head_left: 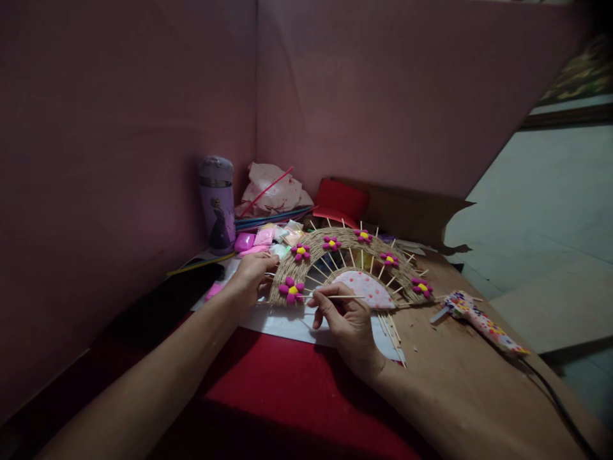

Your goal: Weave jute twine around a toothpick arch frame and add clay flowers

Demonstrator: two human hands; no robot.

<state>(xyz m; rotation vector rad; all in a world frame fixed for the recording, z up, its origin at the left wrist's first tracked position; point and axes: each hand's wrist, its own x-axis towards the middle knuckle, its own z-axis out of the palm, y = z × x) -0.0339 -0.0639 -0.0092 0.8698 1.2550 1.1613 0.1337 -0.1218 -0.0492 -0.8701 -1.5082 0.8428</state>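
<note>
A half-round fan of twine woven over thin wooden sticks stands in front of me, with magenta clay flowers on its band. My left hand is closed on the fan's left edge; some of its fingertips are hidden. Pinched in my right hand is a thin wooden stick, pointing left. Its tip meets or nearly meets the lower-left flower, which has a yellow centre. White cloth with pink dots covers the fan's inner half circle, just behind my right hand.
Loose sticks lie on white paper. A flower-patterned glue gun with a cord rests at right on brown board. Behind are a purple tumbler, bagged clay, dotted cloth and a red item.
</note>
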